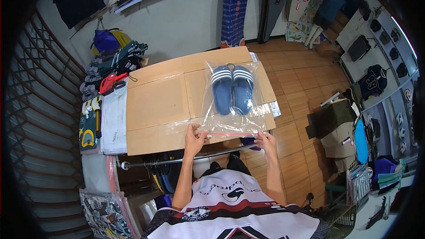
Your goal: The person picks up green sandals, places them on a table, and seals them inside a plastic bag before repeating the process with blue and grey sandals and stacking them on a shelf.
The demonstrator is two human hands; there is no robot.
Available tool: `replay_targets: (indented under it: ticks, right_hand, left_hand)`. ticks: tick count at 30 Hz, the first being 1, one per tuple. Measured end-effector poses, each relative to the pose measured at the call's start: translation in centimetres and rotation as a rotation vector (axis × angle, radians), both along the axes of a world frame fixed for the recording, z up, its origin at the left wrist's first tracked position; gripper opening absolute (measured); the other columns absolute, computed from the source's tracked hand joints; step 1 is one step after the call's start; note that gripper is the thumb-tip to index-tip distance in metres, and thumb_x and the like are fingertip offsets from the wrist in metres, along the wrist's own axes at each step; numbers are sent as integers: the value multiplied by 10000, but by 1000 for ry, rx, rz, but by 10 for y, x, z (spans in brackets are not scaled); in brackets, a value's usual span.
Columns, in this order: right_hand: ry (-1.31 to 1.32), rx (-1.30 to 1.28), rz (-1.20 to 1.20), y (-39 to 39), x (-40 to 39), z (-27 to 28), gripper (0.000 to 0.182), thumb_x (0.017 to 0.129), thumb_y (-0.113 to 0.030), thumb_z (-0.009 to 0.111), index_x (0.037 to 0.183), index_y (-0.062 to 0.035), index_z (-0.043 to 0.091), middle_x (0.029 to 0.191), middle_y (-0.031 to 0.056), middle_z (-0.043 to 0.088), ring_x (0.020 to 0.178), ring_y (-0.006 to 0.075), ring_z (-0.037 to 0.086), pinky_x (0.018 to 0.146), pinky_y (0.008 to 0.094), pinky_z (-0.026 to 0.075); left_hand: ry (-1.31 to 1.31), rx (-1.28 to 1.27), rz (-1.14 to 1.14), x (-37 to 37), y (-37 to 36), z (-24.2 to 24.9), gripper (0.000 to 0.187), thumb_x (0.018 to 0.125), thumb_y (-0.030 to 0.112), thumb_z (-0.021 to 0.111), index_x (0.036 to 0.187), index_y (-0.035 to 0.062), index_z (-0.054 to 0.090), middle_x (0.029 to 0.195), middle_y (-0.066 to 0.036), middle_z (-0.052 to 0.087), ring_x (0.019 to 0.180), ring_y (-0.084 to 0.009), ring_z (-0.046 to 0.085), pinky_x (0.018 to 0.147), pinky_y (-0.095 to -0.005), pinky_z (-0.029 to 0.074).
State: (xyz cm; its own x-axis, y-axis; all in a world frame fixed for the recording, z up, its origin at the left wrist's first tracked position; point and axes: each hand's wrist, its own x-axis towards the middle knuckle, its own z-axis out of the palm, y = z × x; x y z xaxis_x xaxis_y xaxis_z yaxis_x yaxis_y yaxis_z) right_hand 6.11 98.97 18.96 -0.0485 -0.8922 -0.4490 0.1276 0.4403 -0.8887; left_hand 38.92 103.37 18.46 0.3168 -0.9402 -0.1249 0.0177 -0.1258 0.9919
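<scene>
A pair of blue slide sandals (232, 93) with white stripes lies side by side inside a clear plastic bag (239, 123). The bag rests on a flattened cardboard sheet (155, 99), and its red-edged end faces me. My left hand (195, 140) pinches the left corner of that end, fingers closed. At the right corner, my right hand (266, 142) grips the same edge between thumb and fingers. The bag's edge is stretched between both hands, just at the cardboard's near side.
Folded clothes (113, 64) and a red-and-black tool (113, 83) sit left of the cardboard. A metal rail (177, 161) with hangers runs below its near edge. Stacked garments (338, 137) stand to the right, beyond the tiled floor (292, 106). A mannequin (328, 6) stands far right.
</scene>
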Motion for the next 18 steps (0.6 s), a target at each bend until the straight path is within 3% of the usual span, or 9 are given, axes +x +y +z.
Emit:
replay_targets:
  ticks: [9,18]
  right_hand:
    - [12,-72,0,-1,2,-5,246,989,-283,715,1024,-40,695,880,59,722,745,128,684,626,251,522]
    - [-97,63,-66,3,13,7,302,969,-323,738,1035,-31,697,892,75,740,737,138,706,605,248,526]
  left_hand:
    - [78,-57,-2,-5,-1,-5,360,970,28,682,1233,2,439,841,-136,717,715,-168,729,587,-255,571]
    - [32,-54,-3,-12,0,10,423,970,39,684,1335,25,471,850,-125,721,716,-166,733,594,-266,587]
